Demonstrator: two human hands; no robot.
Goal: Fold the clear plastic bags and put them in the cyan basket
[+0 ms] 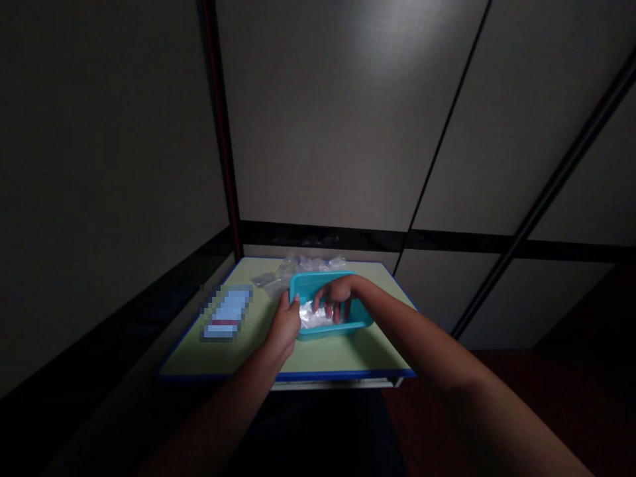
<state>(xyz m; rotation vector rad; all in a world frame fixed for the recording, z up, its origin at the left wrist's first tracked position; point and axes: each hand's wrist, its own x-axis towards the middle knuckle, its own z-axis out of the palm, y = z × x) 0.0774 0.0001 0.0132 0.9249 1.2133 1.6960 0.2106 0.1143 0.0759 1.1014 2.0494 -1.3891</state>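
A turquoise plastic basket (330, 330) sits on a small table. My left hand (285, 324) grips its left end, with the thumb over the rim. Inside the basket lies shiny clear plastic packaging (311, 316). My right hand (338, 296) reaches in over the basket's right side, its fingers pointing down and apart. The fingertips are at the plastic; whether they press on it I cannot tell. Behind the basket, crumpled clear plastic bags (278, 278) lie on the table.
The pale green table (238, 354) has a blue edge. A blurred-out, phone-like object (228, 313) lies on its left part. Grey panels (322, 132) with dark strips stand close behind and to the left. Dark reddish floor (447, 424) shows at the lower right.
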